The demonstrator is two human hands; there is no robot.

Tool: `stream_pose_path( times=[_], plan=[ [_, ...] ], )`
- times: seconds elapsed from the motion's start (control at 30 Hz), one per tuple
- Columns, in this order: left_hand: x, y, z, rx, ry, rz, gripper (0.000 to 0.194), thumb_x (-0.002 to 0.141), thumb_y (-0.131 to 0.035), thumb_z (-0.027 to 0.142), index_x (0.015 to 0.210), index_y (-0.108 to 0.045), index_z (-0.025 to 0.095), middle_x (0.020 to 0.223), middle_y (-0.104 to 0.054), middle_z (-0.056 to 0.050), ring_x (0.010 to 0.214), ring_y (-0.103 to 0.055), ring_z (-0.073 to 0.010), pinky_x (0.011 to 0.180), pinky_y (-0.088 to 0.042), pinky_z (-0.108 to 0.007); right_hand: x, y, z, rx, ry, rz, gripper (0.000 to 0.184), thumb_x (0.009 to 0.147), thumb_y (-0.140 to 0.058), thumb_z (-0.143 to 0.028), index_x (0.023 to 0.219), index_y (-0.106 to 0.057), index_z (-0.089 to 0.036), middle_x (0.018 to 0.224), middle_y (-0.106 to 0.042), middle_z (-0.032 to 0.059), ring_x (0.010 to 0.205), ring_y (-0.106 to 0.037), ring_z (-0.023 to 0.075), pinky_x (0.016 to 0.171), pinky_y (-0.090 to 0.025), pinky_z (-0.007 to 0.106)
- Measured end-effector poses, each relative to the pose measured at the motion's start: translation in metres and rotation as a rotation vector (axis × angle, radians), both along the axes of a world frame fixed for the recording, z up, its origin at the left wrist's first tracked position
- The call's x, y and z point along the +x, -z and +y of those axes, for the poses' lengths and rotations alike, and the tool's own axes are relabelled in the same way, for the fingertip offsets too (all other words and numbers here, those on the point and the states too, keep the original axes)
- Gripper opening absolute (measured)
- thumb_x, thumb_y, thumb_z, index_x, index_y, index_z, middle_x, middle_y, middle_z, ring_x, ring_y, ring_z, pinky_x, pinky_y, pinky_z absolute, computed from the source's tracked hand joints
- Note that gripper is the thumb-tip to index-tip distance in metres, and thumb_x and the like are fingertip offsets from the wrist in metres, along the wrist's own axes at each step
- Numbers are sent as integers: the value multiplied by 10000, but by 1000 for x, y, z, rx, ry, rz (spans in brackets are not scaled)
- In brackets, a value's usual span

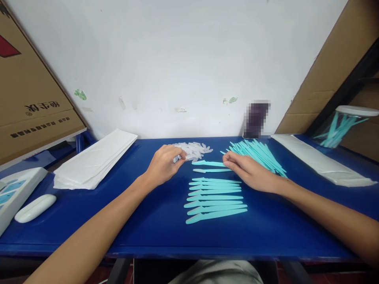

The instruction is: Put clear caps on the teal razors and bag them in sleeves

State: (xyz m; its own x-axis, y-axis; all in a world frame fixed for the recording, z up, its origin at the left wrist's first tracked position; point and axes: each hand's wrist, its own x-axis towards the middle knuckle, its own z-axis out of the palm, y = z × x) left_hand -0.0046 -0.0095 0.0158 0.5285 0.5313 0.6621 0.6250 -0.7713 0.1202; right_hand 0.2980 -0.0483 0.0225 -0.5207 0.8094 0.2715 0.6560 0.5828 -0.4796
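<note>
Though uneven, turquoise razors (222,215) crosswise; heads (192,219) left

The only view comes from a camera worn on the person's head, looking forward and down across the blue bench (142,236) to the white wall (177,71) behind it. It looks from above the bench's near side, close in, with the left hand (166,163) and right hand (245,167) around mid-frame. Its wide field takes in the printed cardboard box (35,86) at the left edge, brown cardboard (319,79) at the right, and the person's lap (219,272) at the bottom.
</note>
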Motion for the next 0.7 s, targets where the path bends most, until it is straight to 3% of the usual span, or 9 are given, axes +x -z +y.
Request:
stream_pose_path(
  times=[0.57, 0.7],
  plan=[
    [11, 2, -10, 43, 121, -73, 130, 940, -638, 216, 812, -628, 198, 889, -765, -11, 863, -686, -170, 843, -512, -339, -4, 1, -1, -27, 42, 81, 303, 1045, -321, -442, 876, -452, -228, 780, -498, -1, 680, -448, 161, 644, -375, 301],
    [19, 7, -16, 20, 134, -79, 129, 969, -591, 222, 856, -648, 197, 876, -759, -18, 807, -708, -149, 765, -542, -281, -11, 4, -7, -37, 14, 59, 297, 1054, -302, -442, 892, -441, -235, 756, -489, -11, 651, -441, 158, 625, -363, 300]
  ],
)
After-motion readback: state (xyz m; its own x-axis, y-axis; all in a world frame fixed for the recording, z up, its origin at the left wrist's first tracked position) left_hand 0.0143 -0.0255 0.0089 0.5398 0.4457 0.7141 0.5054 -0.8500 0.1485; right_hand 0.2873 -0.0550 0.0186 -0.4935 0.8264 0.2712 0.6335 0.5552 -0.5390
